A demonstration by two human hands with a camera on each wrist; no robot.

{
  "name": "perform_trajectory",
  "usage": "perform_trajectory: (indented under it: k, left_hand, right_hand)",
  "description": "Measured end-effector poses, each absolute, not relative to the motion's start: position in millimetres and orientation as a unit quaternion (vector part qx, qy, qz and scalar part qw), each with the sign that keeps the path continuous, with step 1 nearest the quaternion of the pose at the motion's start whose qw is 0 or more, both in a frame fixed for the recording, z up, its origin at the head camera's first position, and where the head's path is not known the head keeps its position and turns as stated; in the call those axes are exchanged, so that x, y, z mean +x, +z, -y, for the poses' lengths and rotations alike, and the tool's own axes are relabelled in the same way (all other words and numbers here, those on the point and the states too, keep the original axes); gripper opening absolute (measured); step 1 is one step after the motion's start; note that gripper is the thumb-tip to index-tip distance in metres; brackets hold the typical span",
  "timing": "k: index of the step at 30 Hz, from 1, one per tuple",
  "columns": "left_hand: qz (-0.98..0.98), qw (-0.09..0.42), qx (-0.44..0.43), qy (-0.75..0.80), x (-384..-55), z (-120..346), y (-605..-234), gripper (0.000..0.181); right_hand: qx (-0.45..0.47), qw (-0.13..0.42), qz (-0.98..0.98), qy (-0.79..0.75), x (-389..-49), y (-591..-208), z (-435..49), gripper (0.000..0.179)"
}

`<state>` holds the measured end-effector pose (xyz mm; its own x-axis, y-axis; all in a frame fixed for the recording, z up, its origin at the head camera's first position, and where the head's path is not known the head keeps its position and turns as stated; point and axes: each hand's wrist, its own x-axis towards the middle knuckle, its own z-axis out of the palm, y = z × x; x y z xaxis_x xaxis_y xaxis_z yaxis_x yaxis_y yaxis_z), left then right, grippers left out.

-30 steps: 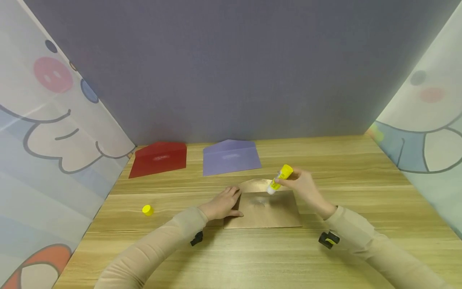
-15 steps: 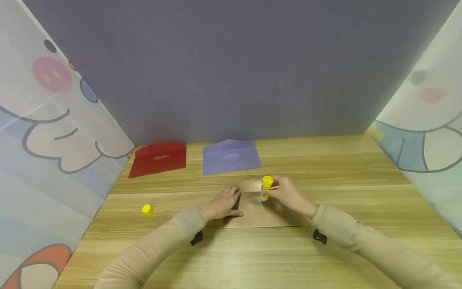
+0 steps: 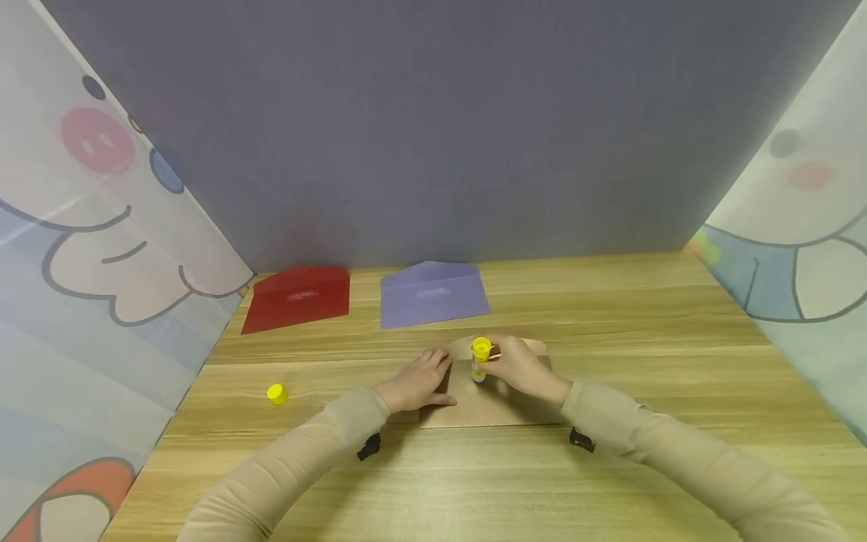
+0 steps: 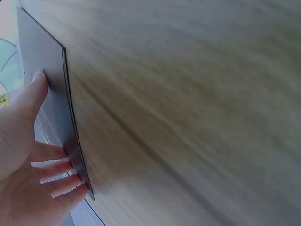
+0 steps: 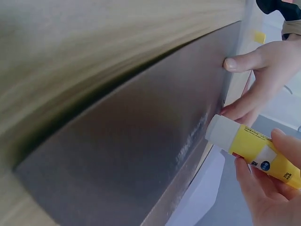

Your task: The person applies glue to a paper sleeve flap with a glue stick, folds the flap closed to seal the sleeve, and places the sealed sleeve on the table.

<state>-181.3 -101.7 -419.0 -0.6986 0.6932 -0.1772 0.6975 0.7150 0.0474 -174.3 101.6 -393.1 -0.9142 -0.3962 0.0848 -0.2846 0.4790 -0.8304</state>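
Note:
A brown envelope [image 3: 467, 410] lies on the table with its flap spread away from the person. My left hand [image 3: 418, 382] rests on its left end, thumb and fingers spread along the edge, as the left wrist view also shows. My right hand [image 3: 520, 367] grips a yellow glue stick [image 3: 480, 360], tip down on the envelope's upper middle. In the right wrist view, the white end of the glue stick [image 5: 254, 148] meets the envelope [image 5: 136, 127] beside a whitish glue smear [image 5: 193, 141] near the fold.
A red envelope [image 3: 298, 305] and a purple envelope [image 3: 435, 301] lie at the back, flaps spread, each with a pale smear. The yellow cap [image 3: 277, 394] stands on the table [image 3: 433, 482] at left. A grey panel [image 3: 460, 135] rises behind.
My right hand has carried the glue stick leftward and down onto the envelope, turning it from slanted to nearly upright. My left hand has stayed in place.

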Motion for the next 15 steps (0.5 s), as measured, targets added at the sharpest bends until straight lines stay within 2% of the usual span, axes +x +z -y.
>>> perform_trajectory:
  k: [15]
  left_hand:
    - [-0.919, 0.079, 0.387, -0.014, -182, 103, -420, 0.079]
  right_hand:
    - [-0.248, 0.036, -0.868, -0.428, -177, -402, -90, 0.028]
